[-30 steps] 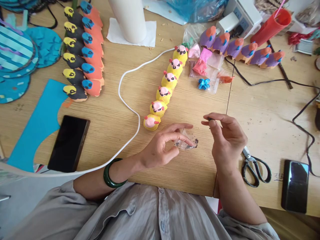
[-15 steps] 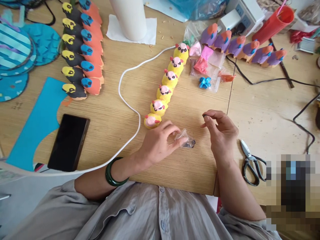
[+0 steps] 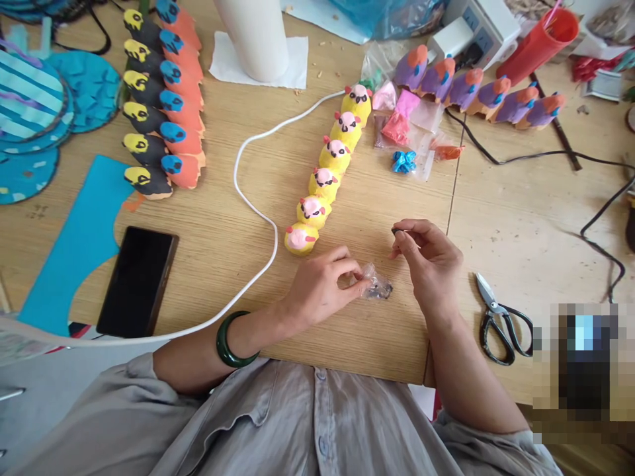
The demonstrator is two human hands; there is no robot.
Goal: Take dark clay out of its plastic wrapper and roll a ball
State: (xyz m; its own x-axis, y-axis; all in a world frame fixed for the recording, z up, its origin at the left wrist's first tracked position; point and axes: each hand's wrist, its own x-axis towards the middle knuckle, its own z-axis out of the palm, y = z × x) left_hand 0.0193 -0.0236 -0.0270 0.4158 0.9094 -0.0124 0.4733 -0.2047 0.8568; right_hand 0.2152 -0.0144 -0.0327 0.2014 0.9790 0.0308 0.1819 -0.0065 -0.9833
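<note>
My left hand [image 3: 325, 284] pinches a small clear plastic bag [image 3: 373, 283] with some dark clay inside, low over the table. To its right, my right hand [image 3: 430, 258] holds a tiny piece of black clay [image 3: 397, 231] between thumb and forefinger. Just beyond my left hand runs a row of yellow egg-carton cups [image 3: 323, 184] with pink clay faces and red ears. Most of these faces have black marks; the nearest face [image 3: 300, 237] shows pink and red only.
Scissors [image 3: 499, 324] lie right of my right hand. Bags of coloured clay [image 3: 397, 125] and a purple-orange row [image 3: 464, 89] are at the back. At left are a phone [image 3: 139, 281], blue sheet [image 3: 74, 244], orange-and-blue row [image 3: 183, 135] and white cable [image 3: 238, 165].
My left thumb and fingers have closed on the plastic bag. My right hand has moved slightly left, still pinching the black clay.
</note>
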